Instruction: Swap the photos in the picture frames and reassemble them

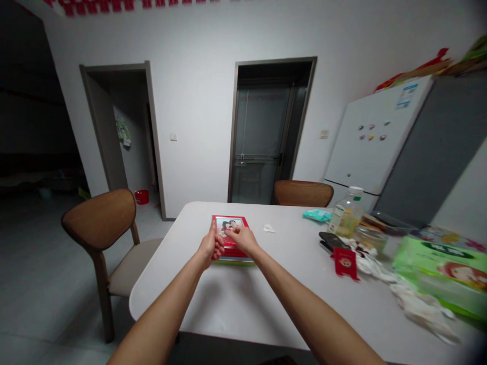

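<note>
A red box (235, 248) with a picture of people (235, 222) on its top rests on the white table, with a green edge showing beneath it. At its left front corner is my left hand (209, 246), thumb up and fingers curled inward; whether it grips the box or something small is hidden. My right hand (245, 239) is closed in a pinch over the right part of the box top, the fingertips pointing left over the picture. What lies between those fingertips is too small to make out.
A crumpled white tissue (269, 228) lies right of the box. Farther right are a teal packet (317, 215), a bottle (346, 213), a black phone-like item (333, 241), a red packet (346, 263) and a green tissue pack (441, 268). Wooden chairs (101, 218) stand at the table.
</note>
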The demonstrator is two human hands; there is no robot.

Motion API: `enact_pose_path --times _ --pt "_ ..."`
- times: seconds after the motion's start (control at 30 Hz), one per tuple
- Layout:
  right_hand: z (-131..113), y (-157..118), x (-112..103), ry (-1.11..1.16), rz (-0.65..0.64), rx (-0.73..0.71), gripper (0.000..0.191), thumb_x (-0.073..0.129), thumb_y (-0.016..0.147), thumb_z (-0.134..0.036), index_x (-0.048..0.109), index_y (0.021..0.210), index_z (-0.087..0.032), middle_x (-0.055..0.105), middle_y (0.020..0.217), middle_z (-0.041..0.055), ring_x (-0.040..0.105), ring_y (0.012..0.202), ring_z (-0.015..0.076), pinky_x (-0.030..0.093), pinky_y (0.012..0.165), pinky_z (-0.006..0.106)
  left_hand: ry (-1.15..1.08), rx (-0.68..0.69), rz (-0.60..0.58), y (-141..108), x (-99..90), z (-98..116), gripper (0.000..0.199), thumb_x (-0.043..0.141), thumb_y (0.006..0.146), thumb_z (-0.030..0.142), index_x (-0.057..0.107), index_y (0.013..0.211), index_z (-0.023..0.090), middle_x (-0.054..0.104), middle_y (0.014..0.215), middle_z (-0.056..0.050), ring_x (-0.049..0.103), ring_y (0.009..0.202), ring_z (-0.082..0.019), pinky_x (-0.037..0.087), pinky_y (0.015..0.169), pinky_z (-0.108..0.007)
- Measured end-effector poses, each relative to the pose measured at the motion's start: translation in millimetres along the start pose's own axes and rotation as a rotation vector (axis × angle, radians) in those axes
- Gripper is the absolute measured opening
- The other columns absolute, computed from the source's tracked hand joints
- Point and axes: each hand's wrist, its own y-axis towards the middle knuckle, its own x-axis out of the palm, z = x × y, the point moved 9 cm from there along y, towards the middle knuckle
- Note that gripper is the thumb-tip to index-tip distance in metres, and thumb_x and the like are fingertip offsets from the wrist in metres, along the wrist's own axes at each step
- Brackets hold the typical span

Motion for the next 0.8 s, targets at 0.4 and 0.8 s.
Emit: enact_pose_path --times 0.4,0.8 --pt "3 -44 38 -0.550 -0.143 -0.338 0.025 0.058 0.058 -0.020 0.058 0.083 -0.018 0.055 0.091 0.0057 0.047 0.086 0.0202 0.033 0.073 0.029 -0.347 0.163 0.088 7 -4.8 -68 0.027 0.056 0.071 0.038 0.057 0.082 0.014 0.064 0.079 -0.007 0.061 0.066 -0.015 0.046 0.059 -0.024" --pt "-5 -102 -38 0.714 0.042 0.171 0.062 0.043 0.071 -0.054 0.029 0.126 -0.029 0.038 0.128 0.0056 0.038 0.114 0.0237 0.038 0.083 0.040 0.458 0.731 0.127 -98 20.8 -8 0.027 0.045 0.078 0.027 0.056 0.099 0.015 0.063 0.095 -0.010 0.058 0.088 -0.021 0.045 0.078 -0.030"
